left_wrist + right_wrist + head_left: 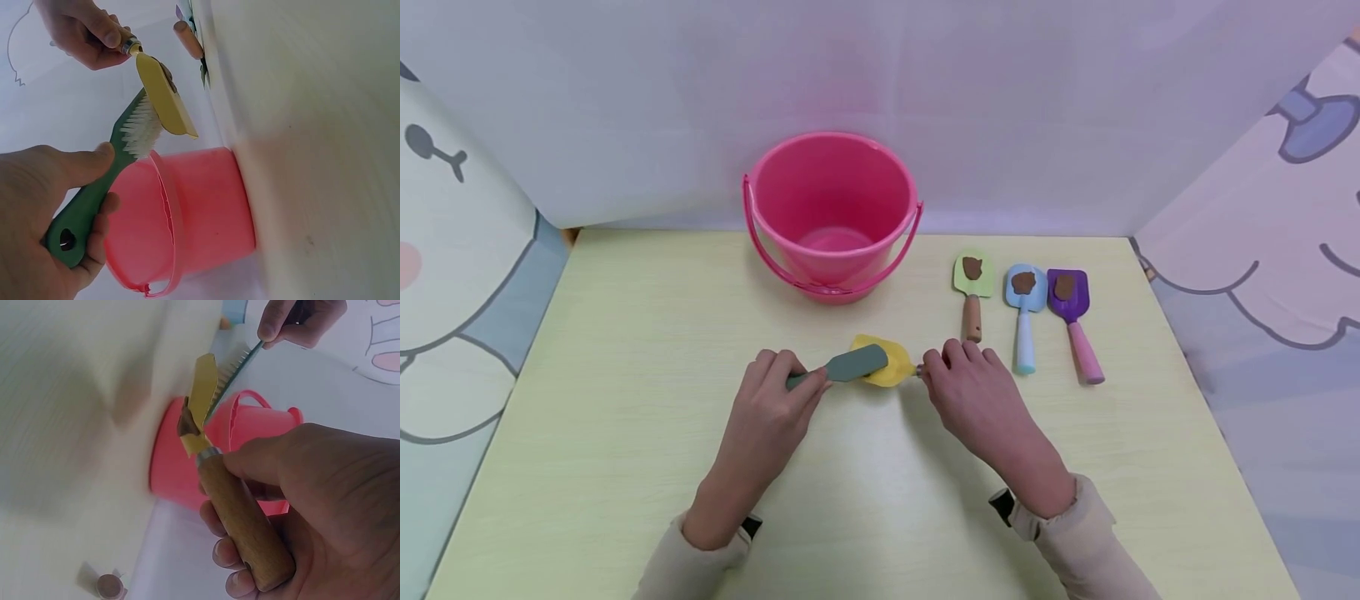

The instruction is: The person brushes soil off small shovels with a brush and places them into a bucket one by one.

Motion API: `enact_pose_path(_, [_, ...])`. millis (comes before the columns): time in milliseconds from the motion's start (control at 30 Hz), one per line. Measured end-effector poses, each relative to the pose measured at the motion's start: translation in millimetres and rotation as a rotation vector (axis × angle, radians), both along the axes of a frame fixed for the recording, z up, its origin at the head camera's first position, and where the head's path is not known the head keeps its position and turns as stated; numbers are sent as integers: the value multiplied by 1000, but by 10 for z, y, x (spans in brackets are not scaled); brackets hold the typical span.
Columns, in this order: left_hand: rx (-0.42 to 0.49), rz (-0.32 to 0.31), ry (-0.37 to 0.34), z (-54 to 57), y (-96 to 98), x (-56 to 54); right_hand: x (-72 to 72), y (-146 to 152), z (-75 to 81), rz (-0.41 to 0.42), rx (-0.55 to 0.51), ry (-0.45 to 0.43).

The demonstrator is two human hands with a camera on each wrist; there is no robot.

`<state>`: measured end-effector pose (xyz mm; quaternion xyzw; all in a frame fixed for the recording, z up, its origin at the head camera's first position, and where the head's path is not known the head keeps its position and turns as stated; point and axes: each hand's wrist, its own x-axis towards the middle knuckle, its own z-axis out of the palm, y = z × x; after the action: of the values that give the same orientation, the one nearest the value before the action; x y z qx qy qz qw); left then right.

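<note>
My left hand point(777, 408) grips a dark green brush point(857, 363) by its handle. Its white bristles point(142, 128) face the blade of a yellow toy shovel point(892, 363) and overlap it in the head view. The wooden handle point(247, 528) of that shovel is held in my right hand point(981, 400), which tilts the blade above the table. On the blade's table-facing side shows a brown patch point(187, 422). Just beyond both hands stands a pink bucket point(838, 267), its handle hanging down at the front.
To the right lie three more toy shovels, each with a brown patch on its blade: a green one point(973, 283), a light blue one point(1026, 321) and a purple one with a pink handle point(1078, 333). Printed cloth point(1000, 108) encloses the pale table point(625, 400) at the back and sides.
</note>
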<state>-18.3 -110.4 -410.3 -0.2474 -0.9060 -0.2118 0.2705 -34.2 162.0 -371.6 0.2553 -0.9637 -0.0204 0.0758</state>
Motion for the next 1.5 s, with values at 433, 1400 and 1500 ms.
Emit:
enact_pose_path(433, [15, 45, -12, -23, -127, -42, 10, -8, 1, 2, 10, -5])
enact_pose_path(1400, [-112, 93, -180, -17, 37, -46, -2, -52, 31, 2, 15, -37])
enact_pose_path(1500, [-115, 91, -163, -43, 27, -57, -3, -52, 41, 2, 13, -42])
